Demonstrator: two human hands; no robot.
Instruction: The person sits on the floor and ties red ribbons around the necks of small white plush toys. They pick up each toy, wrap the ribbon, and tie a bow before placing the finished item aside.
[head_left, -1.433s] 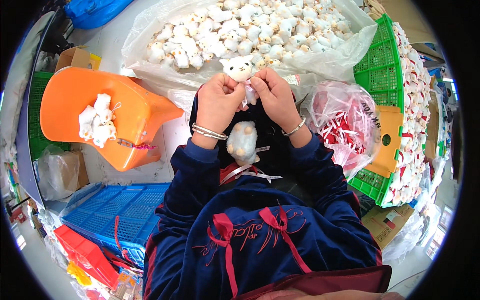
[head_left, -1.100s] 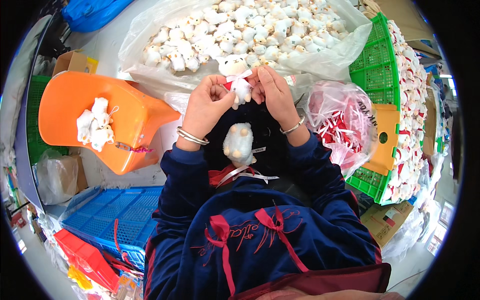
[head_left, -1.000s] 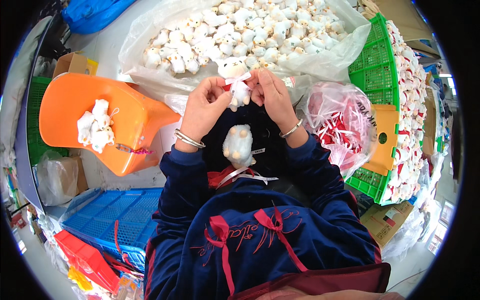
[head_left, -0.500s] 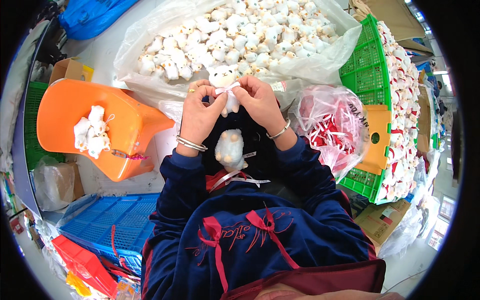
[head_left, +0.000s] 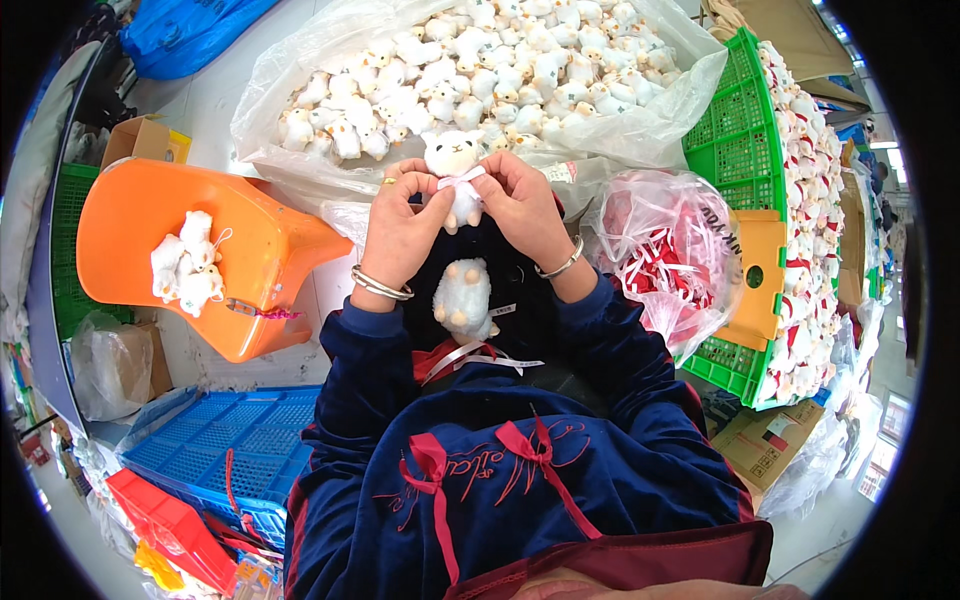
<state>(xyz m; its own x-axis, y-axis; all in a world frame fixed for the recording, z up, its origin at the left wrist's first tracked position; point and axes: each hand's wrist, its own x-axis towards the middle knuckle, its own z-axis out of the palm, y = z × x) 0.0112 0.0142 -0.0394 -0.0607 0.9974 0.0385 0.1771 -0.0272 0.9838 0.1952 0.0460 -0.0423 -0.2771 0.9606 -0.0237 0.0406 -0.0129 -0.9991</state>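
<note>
A small white plush animal [head_left: 452, 152] faces up between my hands, with a pale ribbon [head_left: 460, 181] across its neck. Thumb and fingers of my left hand [head_left: 402, 215] pinch the ribbon on one side. My right hand [head_left: 522, 205] pinches it on the other side, fingers bent. What lies between the fingertips is partly covered by them. On my dark lap, below the hands, rests a second white plush animal [head_left: 464, 298], feet turned up. Red fabric and white ribbons [head_left: 470, 357] lie beside it.
Ahead, a large clear plastic bag [head_left: 270, 120] holds many white plush animals. An orange chair [head_left: 130, 225] at left bears several more and a small tool. At right are a bag of red and white ribbon pieces [head_left: 660, 260] and a green crate [head_left: 728, 130]. Blue crates [head_left: 220, 440] stand lower left.
Both hands keep their pinch on the ribbon at the plush animal's neck. The whole view has shifted slightly; little else differs.
</note>
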